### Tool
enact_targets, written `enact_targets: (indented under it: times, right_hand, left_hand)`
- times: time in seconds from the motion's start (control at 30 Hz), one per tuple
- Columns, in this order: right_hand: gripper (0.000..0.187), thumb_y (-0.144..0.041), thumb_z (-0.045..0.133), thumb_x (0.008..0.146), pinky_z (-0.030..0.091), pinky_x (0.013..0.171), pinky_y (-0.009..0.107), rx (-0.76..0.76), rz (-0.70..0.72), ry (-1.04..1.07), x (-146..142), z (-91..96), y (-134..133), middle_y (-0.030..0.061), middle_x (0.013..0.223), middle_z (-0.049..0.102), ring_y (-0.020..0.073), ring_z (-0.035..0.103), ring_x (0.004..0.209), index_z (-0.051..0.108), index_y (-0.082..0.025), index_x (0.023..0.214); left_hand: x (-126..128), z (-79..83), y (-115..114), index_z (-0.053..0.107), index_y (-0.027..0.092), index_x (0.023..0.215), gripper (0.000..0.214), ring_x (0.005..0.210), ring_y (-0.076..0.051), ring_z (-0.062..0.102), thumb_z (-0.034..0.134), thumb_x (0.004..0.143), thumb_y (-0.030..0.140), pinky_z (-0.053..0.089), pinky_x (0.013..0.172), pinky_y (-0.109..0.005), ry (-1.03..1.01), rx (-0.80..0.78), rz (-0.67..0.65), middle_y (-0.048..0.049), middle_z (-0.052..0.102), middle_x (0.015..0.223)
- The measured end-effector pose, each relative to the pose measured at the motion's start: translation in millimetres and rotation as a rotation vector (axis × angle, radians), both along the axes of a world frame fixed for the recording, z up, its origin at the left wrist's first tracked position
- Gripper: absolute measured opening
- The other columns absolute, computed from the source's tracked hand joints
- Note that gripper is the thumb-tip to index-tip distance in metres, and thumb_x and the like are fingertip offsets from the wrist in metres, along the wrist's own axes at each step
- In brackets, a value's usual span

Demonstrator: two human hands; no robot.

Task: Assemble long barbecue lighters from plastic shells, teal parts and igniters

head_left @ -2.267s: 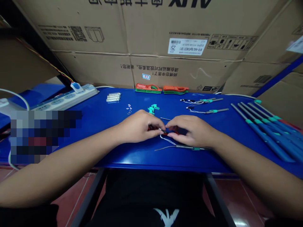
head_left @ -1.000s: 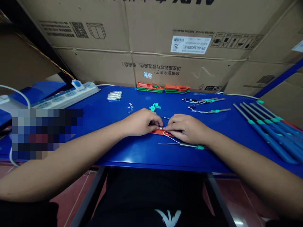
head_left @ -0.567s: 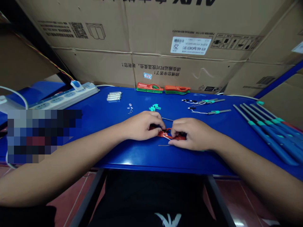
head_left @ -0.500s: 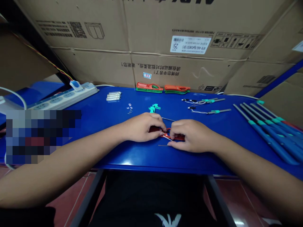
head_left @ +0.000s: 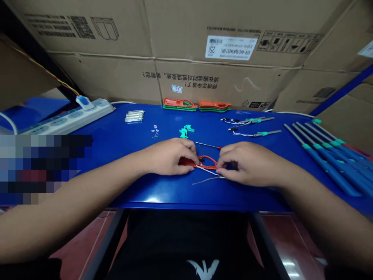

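My left hand [head_left: 171, 156] grips the left end of a red-orange plastic piece [head_left: 207, 161] with an open loop. My right hand [head_left: 247, 163] pinches near the loop's right side, where a thin white wire [head_left: 207, 170] ends under its fingers. A thin grey lead [head_left: 205, 181] runs out from below those fingertips, and its far part is hidden by the hand. Just above the loop lies a slim metal pin with a red tip [head_left: 207, 145], touched by neither hand.
On the blue table [head_left: 145, 190] are stacked orange-and-green plastic pieces [head_left: 196, 105], teal parts [head_left: 185, 132], small glass tubes [head_left: 134, 116], wired probes [head_left: 253, 126] and several blue rods [head_left: 326, 163]. A power strip [head_left: 67, 118] sits at the back left, before cardboard boxes [head_left: 175, 50].
My hands have drawn apart, with the right one moving off the orange piece, so its loop now shows. The metal pin is more visible, and the whole view has shifted slightly left.
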State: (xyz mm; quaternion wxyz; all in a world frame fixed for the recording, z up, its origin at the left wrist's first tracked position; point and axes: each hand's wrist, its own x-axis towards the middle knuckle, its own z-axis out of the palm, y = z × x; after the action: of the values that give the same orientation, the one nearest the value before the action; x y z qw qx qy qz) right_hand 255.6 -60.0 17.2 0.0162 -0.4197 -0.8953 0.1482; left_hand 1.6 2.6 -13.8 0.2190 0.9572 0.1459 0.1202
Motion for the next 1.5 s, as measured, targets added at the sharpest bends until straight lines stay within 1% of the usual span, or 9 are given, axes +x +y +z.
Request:
enact_targets:
  times: [0.23,0.33,0.53,0.67,0.83,0.93,1.03,1.23,1.5]
  right_hand:
    - [0.021,-0.031,0.057,0.088,0.038,0.065,0.032,0.055,-0.132,-0.177,-26.1,-8.3,-14.3,0.0051,0.092,0.071,0.0208,0.063,0.082,0.076,-0.022,0.085]
    - [0.021,-0.024,0.053,0.088,0.037,0.065,0.032,0.063,-0.174,-0.189,-32.5,-12.5,-15.2,0.0059,0.090,0.071,0.0203,0.062,0.079,0.073,-0.020,0.082]
    - [0.007,-0.020,0.058,0.077,0.033,0.060,0.028,0.057,-0.208,-0.037,-26.5,-8.7,-12.2,0.0020,0.080,0.068,0.0149,0.055,0.069,0.064,-0.020,0.074]
    - [0.007,-0.019,0.058,0.078,0.030,0.056,0.027,-0.026,-0.239,-0.004,-20.9,-2.3,-8.8,-0.0014,0.072,0.067,0.0121,0.052,0.061,0.065,-0.021,0.077]
    - [0.012,-0.020,0.057,0.085,0.034,0.061,0.027,-0.051,-0.134,0.036,-13.3,-5.2,-4.0,-0.0016,0.075,0.069,0.0141,0.058,0.068,0.068,-0.023,0.089]
    - [0.019,-0.020,0.058,0.087,0.040,0.071,0.029,-0.055,-0.009,0.078,-8.8,-7.7,-1.7,-0.0011,0.082,0.071,0.0157,0.062,0.077,0.070,-0.024,0.101]
    - [0.023,-0.016,0.057,0.087,0.044,0.082,0.033,-0.047,0.081,0.109,-5.7,-9.2,-0.5,-0.0005,0.092,0.075,0.0161,0.066,0.082,0.072,-0.025,0.102]
    - [0.024,-0.015,0.058,0.086,0.045,0.094,0.037,-0.011,0.100,0.132,-4.5,-13.5,0.0,0.0010,0.096,0.078,0.0184,0.068,0.088,0.076,-0.024,0.099]
    - [0.023,-0.014,0.057,0.086,0.046,0.091,0.035,-0.085,0.031,0.119,-7.6,-10.2,-2.2,0.0017,0.091,0.076,0.0170,0.067,0.085,0.077,-0.023,0.095]
  left_hand:
    - [-0.6,0.6,-1.3,0.076,0.019,0.105,0.020,0.089,-0.016,0.068,0.066,0.088,0.018,0.054,0.082,-0.027,0.006,0.012,-0.004,-0.0061,0.070,0.103]
    - [-1.1,0.0,-1.5,0.077,0.020,0.105,0.020,0.089,-0.016,0.068,0.066,0.088,0.018,0.054,0.081,-0.027,0.010,0.024,-0.013,-0.0061,0.070,0.103]
    - [-0.3,-2.3,-2.4,0.076,0.021,0.108,0.023,0.089,-0.015,0.067,0.066,0.088,0.018,0.054,0.082,-0.027,-0.009,0.014,-0.051,-0.0062,0.070,0.105]
    - [0.4,-2.7,-3.5,0.076,0.021,0.111,0.024,0.089,-0.015,0.067,0.067,0.089,0.019,0.054,0.082,-0.027,0.010,0.011,-0.048,-0.0064,0.069,0.106]
    - [0.3,-2.7,-4.5,0.077,0.021,0.109,0.023,0.091,-0.016,0.066,0.064,0.090,0.019,0.053,0.083,-0.028,0.009,0.085,-0.074,-0.0066,0.068,0.104]
    - [0.4,-1.4,-6.3,0.077,0.023,0.109,0.024,0.093,-0.018,0.065,0.062,0.091,0.019,0.053,0.084,-0.030,0.049,0.150,-0.081,-0.0073,0.068,0.104]
    - [0.6,0.7,-8.6,0.077,0.024,0.110,0.024,0.094,-0.019,0.065,0.061,0.092,0.020,0.053,0.085,-0.032,0.085,0.195,-0.075,-0.0084,0.068,0.106]
    - [0.9,2.9,-11.3,0.076,0.022,0.113,0.024,0.093,-0.020,0.065,0.061,0.093,0.022,0.052,0.082,-0.032,0.087,0.214,-0.098,-0.0093,0.067,0.106]
    - [1.2,2.2,-12.5,0.074,0.022,0.114,0.024,0.097,-0.020,0.063,0.062,0.094,0.021,0.051,0.087,-0.033,0.053,0.202,-0.109,-0.0095,0.065,0.106]
